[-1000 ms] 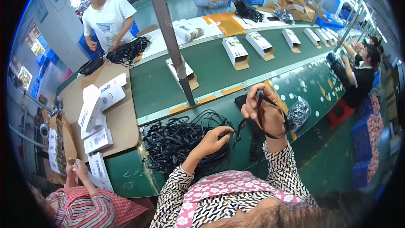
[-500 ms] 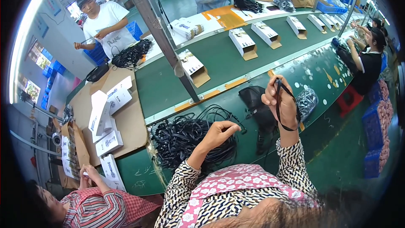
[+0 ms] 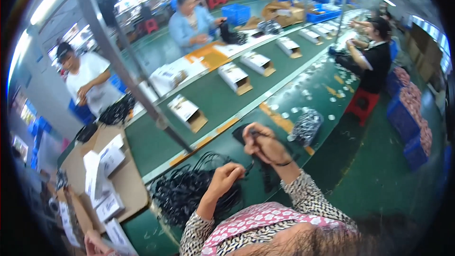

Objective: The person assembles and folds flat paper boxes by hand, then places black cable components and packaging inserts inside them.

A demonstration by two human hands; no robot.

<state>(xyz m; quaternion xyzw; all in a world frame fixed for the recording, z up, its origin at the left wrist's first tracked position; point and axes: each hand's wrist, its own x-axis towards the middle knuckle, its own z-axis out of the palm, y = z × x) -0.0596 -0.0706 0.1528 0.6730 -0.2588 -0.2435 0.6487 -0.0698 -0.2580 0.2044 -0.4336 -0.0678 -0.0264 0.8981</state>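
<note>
A looped black cable (image 3: 253, 133) is in my right hand (image 3: 270, 147), whose fingers are closed around it; part of the loop lies against the wrist. My left hand (image 3: 223, 181) is pinched closed just left of it, by a short black end (image 3: 249, 166) that seems to be part of the same cable. Motion blur hides how exactly the fingertips meet it. Under and beside my left hand lies a heap of tangled black cables (image 3: 182, 192) on the green table. Black bag-like material (image 3: 268, 176) lies below my right hand, partly covered by it.
Open white boxes (image 3: 186, 112) stand in a row on the green conveyor (image 3: 156, 132). A clear bag of small packets (image 3: 307, 127) lies right of my right hand. A metal post (image 3: 137, 85) rises ahead. Flat white boxes (image 3: 111, 156) rest on cardboard at left. Co-workers stand around the line.
My right hand has come down and left, toward my left hand, bringing the black loop with it. My left fingers have closed into a pinch. The whole view has swung to the right.
</note>
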